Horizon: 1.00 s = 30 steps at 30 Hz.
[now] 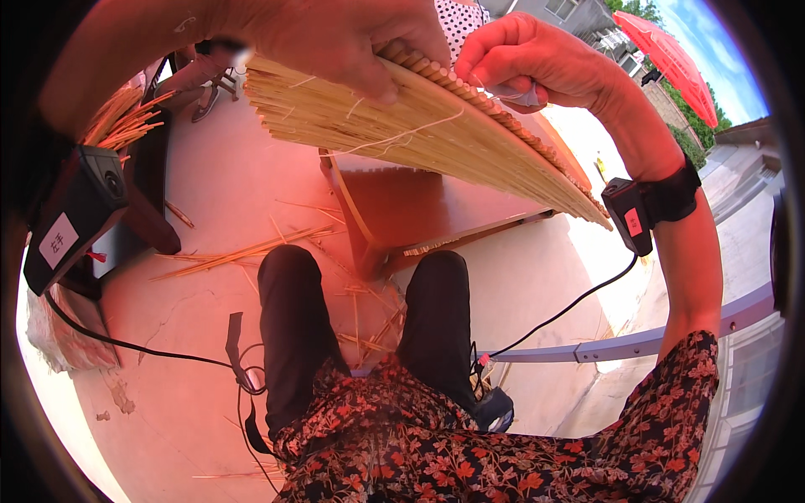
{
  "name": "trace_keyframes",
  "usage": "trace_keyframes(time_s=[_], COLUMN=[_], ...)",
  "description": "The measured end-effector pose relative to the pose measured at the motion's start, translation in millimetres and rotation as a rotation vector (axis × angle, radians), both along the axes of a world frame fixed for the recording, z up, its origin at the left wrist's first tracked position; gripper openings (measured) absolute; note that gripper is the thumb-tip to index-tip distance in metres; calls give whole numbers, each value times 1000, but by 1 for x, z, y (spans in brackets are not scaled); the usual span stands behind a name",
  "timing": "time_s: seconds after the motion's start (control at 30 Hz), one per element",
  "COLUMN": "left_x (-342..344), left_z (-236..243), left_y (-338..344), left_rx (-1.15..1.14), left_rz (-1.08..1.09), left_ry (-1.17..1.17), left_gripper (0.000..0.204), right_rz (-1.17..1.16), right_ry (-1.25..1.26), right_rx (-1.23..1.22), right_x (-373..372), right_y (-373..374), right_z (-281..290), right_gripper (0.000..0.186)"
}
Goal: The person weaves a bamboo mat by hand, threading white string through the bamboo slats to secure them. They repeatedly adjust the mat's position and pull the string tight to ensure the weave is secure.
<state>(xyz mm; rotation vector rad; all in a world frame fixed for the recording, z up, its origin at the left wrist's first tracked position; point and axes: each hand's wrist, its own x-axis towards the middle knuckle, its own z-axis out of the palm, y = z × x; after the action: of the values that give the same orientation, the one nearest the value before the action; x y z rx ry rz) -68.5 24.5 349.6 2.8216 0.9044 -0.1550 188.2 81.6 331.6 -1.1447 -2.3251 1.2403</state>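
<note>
Head view: The left hand enters at the upper edge and grips the upper edge of a stick mat, with the thumb pressed against the mat's near face. The mat consists of pale, straight sticks laid parallel and bound by thin cords. It is held tilted, its row of cut stick ends facing up and to the right, above a low brown desk. Contact between mat and desk cannot be determined.

The right hand is located at the row of stick ends. Its thumb and index finger are closed in a pinch on a white thread; the remaining fingers are curled around a small whitish item, type not identifiable. A light cord runs slackly across the mat's face.

A black device is fitted at the left wrist, and a second black unit is strapped to the right wrist. Loose sticks lie scattered on the floor beside the desk. A stick bundle is positioned at upper left. A red parasol stands at upper right.
</note>
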Motion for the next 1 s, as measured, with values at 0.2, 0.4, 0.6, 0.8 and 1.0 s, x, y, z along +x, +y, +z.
trace_keyframes(time_s=[0.2,0.4,0.6,0.8,1.0], left_x=[-16,-11,-1,6,11], left_z=[-2,-2,-5,-10,-25], left_y=[3,17,21,23,24], left_rx=[-2,-53,-42,-36,-15], left_rz=[-335,-449,-361,-311,-284], left_ry=[-64,30,38,24,-2], left_gripper=[19,19,20,21,22], right_rz=[96,123,129,93,16], right_ry=[-17,-76,-94,-100,0], right_rx=[-6,-9,69,89,101], right_x=[-4,-8,-10,-7,4], right_y=[-10,-24,-29,-31,-37], right_z=[-3,-15,-19,-20,-29], right_gripper=[9,10,12,11,12])
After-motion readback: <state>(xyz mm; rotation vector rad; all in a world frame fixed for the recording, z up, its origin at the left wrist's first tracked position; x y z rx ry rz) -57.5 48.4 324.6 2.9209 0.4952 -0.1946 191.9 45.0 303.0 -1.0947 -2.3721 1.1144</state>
